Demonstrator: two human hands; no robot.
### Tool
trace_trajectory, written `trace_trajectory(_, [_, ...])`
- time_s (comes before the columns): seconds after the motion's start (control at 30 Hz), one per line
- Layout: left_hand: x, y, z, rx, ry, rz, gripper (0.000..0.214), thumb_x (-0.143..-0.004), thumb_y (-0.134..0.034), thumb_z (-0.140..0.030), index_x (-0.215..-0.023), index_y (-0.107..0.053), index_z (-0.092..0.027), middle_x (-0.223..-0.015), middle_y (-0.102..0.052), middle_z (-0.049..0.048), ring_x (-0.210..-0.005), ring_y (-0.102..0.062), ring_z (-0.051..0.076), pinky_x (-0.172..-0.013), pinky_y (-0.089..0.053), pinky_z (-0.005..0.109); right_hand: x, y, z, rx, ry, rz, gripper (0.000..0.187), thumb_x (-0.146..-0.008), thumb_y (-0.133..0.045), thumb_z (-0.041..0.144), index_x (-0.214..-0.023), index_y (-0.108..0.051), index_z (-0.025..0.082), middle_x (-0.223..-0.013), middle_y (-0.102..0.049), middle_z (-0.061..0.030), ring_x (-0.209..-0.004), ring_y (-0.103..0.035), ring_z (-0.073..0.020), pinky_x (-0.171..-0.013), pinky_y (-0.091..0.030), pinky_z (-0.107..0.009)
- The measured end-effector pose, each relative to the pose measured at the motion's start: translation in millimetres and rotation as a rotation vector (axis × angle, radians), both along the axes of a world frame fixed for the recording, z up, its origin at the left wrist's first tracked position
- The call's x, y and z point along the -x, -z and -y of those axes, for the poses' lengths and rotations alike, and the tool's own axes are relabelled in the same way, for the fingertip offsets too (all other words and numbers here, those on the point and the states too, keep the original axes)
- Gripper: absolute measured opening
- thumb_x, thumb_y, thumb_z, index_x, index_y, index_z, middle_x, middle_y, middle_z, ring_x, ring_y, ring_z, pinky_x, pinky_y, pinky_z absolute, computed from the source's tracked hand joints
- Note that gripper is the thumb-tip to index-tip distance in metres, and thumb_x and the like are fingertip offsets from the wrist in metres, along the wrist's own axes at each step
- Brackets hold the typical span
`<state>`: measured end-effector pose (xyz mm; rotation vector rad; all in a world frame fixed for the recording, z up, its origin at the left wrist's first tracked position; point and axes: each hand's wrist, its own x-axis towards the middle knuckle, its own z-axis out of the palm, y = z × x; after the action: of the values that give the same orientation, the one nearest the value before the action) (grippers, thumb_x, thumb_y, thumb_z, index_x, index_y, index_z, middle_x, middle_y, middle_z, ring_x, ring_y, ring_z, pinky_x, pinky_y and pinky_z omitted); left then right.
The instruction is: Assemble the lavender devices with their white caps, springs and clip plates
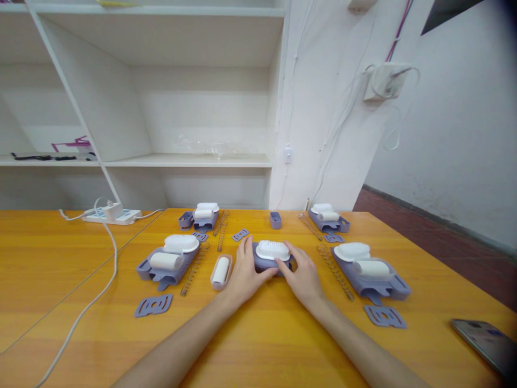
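Note:
Both of my hands rest on the orange table around a purple holder with a white brush top (273, 251) at the table's middle. My left hand (244, 272) lies against its left side, thumb under the front edge. My right hand (304, 276) presses its right side, fingers curled on the front. A white roller in a clear tray (221, 271) lies just left of my left hand.
Similar purple trays with white parts stand at the left (167, 261), back left (205, 215), back right (328, 216) and right (369, 272). Metal springs (334, 269) and flat purple plates (153, 305) lie between. A phone (487, 342) lies near right; a power strip (111, 214) far left.

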<state>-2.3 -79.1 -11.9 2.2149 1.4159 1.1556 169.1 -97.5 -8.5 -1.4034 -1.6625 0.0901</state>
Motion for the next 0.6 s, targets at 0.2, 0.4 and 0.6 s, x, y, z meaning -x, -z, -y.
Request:
trace_trajectory(0.2, [2, -4.1, 5, 0.011, 0.052, -0.023, 0.083, -0.066, -0.067, -0.043, -0.134, -0.026, -0.021, -0.126, -0.04, 0.0099, -0.118, -0.036, 0.026, -0.1, -0.031, 0.039, -4, 2.1, -2, -0.011, 0.02, 0.011, 0.047, -0.081, -0.055, 0.034, -0.126, -0.049, 0.021, -0.121, -0.056, -0.0082, -0.113, -0.048, -0.0239, -0.098, -0.036, -0.042])
trace_trajectory(0.4, [-1, 2.3, 0, 0.027, 0.039, 0.062, 0.089, -0.058, -0.073, -0.044, -0.129, -0.029, -0.017, -0.122, -0.041, 0.0096, -0.115, -0.039, 0.025, -0.099, -0.033, 0.039, -1, 2.5, 1, -0.002, 0.071, 0.034, 0.047, -0.082, -0.054, 0.035, -0.126, -0.049, 0.021, -0.122, -0.055, -0.0088, -0.114, -0.048, -0.0247, -0.098, -0.035, -0.044])
trace_trajectory(0.6, [2, 7.4, -6, 0.093, 0.167, 0.163, 0.092, -0.059, -0.075, -0.038, -0.132, -0.023, -0.018, -0.127, -0.036, 0.0093, -0.119, -0.037, 0.024, -0.103, -0.03, 0.038, 3, 0.6, 1, -0.018, 0.126, 0.053, 0.046, -0.08, -0.057, 0.036, -0.122, -0.053, 0.018, -0.12, -0.057, -0.0112, -0.114, -0.048, -0.0264, -0.101, -0.029, -0.048])
